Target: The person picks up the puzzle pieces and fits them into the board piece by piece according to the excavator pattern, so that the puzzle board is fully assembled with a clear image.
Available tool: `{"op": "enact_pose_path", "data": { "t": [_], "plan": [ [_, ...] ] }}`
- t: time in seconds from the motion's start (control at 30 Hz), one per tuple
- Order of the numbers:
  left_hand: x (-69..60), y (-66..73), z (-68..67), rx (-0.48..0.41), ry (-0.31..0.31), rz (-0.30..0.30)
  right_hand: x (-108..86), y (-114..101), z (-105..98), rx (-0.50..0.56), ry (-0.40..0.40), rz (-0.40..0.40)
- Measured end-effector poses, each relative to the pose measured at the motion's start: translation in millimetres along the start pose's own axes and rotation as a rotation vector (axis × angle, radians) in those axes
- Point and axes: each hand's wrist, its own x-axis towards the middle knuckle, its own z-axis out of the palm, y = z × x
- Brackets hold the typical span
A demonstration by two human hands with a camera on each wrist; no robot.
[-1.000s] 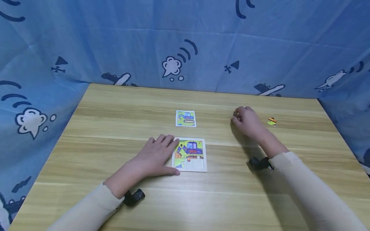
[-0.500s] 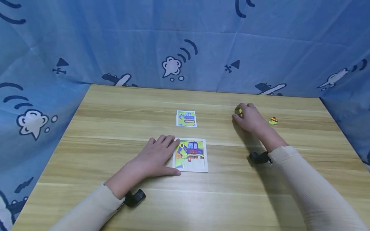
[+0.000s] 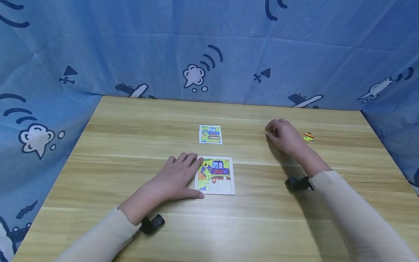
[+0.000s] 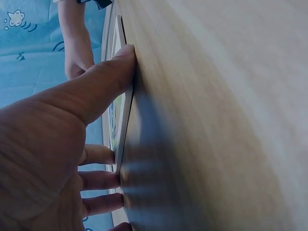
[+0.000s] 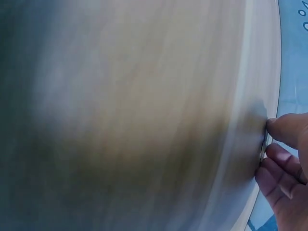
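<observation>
My left hand (image 3: pixel 176 178) rests with spread fingers at the left edge of a white-framed jigsaw puzzle (image 3: pixel 214 171). Its thumb touches the near edge, also seen in the left wrist view. The puzzle shows a purple digger, with a bare white area at its lower right. At the far right side of the table, my right hand (image 3: pixel 283 136) pinches a small puzzle piece (image 3: pixel 266 129) low over the wood. In the right wrist view only a thin edge of the piece shows between thumb and fingers. Other loose puzzle pieces (image 3: pixel 308 137) lie to the right of that hand.
Behind the puzzle lies a small picture card (image 3: pixel 211 134) with the same digger. The wooden table (image 3: pixel 147 123) ends at a blue patterned curtain (image 3: pixel 147 51), which also hangs on both sides.
The right hand has turned the piece in its fingers: its yellow-green face showed half a second ago, now mostly its edge. The left hand and the puzzle have stayed in place.
</observation>
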Motion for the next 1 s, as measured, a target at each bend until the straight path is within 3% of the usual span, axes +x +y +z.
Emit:
{"op": "enact_pose_path", "data": {
  "t": [0.3,0.57,1.0],
  "plan": [
    [-0.2,0.7,-0.7,-0.006,0.002,-0.010,-7.0,6.6,-2.3,-0.019,0.035,-0.004],
    [0.1,1.3,-0.6,-0.004,-0.003,-0.012,-8.6,8.0,-2.8,-0.043,0.071,-0.056],
    [0.4,-0.2,1.5,-0.006,0.002,-0.008,-8.2,7.4,-6.0,-0.034,-0.004,0.019]
  ]
}}
